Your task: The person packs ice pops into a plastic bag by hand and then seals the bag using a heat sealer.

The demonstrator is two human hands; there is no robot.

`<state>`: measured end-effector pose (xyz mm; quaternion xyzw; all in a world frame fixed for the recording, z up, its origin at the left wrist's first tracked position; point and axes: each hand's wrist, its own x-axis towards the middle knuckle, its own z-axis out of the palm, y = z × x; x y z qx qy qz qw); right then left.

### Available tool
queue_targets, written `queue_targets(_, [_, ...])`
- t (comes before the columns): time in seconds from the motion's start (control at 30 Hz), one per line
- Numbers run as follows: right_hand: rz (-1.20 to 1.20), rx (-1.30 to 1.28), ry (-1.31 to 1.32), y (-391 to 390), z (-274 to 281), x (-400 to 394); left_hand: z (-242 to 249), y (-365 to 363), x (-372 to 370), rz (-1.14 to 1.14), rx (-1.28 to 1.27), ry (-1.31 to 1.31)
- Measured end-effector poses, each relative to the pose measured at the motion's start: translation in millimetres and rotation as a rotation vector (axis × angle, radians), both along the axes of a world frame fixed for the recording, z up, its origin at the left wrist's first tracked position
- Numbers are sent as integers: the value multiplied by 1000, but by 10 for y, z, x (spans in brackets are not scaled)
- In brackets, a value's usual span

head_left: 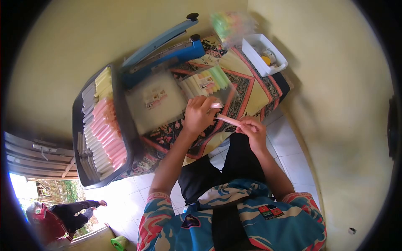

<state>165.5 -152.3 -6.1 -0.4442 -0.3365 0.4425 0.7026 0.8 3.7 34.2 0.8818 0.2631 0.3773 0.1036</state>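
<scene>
At the centre, the right fingers (pixel 247 123) pinched one end of a pink packet (pixel 229 120); the left fingers (pixel 204 102) closed on a pale piece (pixel 216 106) by its other end. Beyond, a clear bag (pixel 209 83) lay toward 12 o'clock, a black tray (pixel 130 138) at 9.

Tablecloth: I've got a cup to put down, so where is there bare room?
Best is the stretch of cloth between the filled packet and white bin. A smaller bare patch shows at the near edge, between the forearms. The left is crowded: tray, blue sealer and clear bags.
</scene>
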Motion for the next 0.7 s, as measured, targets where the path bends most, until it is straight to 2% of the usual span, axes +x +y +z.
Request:
queue_targets(0.2, [7, 26, -20, 0, -102, -17, -8, 78, 60, 57, 132, 70])
queue_targets(0.47, [-30, 246, -184, 175, -19, -234, -232, 106, 116, 108, 217, -176])
queue_targets(0.6, [-74, 208, -350, 250, -204, -298, -261, 133, 109, 95, 221, -218])
queue_targets(0.7, [-151, 192, -382, 329, -264, -407, -195, 93, 103, 68, 222, -246])
